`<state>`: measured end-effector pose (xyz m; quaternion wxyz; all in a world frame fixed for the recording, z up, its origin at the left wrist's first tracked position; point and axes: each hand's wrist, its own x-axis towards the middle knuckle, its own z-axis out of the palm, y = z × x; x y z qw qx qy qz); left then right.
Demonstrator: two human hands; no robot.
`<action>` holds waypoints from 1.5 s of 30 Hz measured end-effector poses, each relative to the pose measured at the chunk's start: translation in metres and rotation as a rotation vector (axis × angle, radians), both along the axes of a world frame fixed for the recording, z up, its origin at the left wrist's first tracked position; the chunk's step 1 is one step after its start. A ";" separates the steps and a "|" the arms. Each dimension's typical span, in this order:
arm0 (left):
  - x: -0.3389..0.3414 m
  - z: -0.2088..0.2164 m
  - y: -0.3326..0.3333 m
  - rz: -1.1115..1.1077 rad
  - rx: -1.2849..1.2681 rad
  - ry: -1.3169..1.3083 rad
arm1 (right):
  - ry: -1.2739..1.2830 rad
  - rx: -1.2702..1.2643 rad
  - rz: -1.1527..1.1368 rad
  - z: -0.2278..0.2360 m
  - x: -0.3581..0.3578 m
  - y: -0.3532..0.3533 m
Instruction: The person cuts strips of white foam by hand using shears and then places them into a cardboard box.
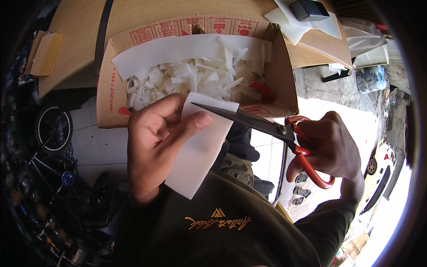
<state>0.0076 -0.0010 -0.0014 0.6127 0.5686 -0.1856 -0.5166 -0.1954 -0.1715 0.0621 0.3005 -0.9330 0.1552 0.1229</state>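
Note:
My left hand (155, 138) pinches a white foam-like sheet (198, 153) near its upper end, with the thumb lying on its face. The strip hangs slanted in front of my dark shirt. In my right hand (331, 144) are scissors (262, 122) with red handles and dark blades. Their blades reach left across the sheet's upper end, the tip close to its left edge; I cannot tell how far they are parted. Just beyond my hands stands a cardboard box (287, 75) holding a heap of small white offcuts (191, 78) and a longer white strip (151, 49).
The box rests by a wooden table (80, 40). At its far right lie white sheets (307, 26) under a dark block (309, 10). A bicycle wheel (53, 129) stands at the left. Sandals (301, 191) lie on the bright ground at right, near a parked car (378, 178).

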 end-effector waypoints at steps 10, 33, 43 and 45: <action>0.005 -0.003 0.006 -0.075 0.006 -0.038 | -0.005 0.063 -0.028 -0.001 0.001 0.000; 0.006 0.004 0.003 -0.111 0.033 0.043 | 0.061 0.066 -0.065 -0.008 0.004 0.000; 0.006 0.002 0.001 -0.053 0.026 0.010 | 0.116 0.171 -0.086 -0.006 -0.013 -0.002; 0.003 0.003 0.000 -0.039 0.016 0.007 | 0.175 0.199 -0.086 -0.007 -0.012 -0.003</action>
